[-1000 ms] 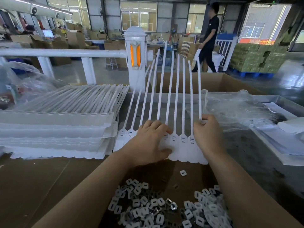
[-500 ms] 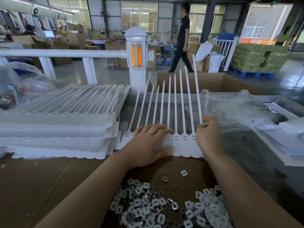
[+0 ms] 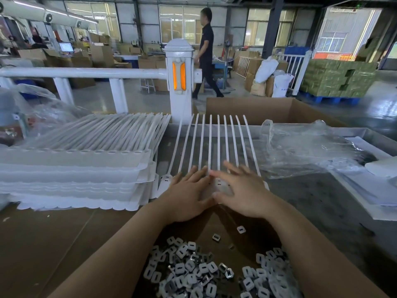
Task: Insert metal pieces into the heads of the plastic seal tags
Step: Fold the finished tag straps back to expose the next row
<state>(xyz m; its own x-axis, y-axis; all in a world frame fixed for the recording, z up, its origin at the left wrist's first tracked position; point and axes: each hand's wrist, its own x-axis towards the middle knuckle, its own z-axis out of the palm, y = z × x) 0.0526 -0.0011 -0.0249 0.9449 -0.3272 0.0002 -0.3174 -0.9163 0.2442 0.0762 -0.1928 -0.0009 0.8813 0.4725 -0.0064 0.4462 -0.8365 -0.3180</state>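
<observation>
Head view: both hands lie flat on the heads of a strip of seal tags (image 3: 217, 147), left hand (image 3: 184, 196) and right hand (image 3: 240, 190) with fingers straight and slightly spread, pinching nothing. Best to press the strip level and square before loading. Metal pieces (image 3: 206, 274) lie heaped nearer, on brown cardboard (image 3: 53, 244). More tag strips (image 3: 81, 168) are stacked left; beyond, a white railing (image 3: 86, 73) and a warehouse floor.
</observation>
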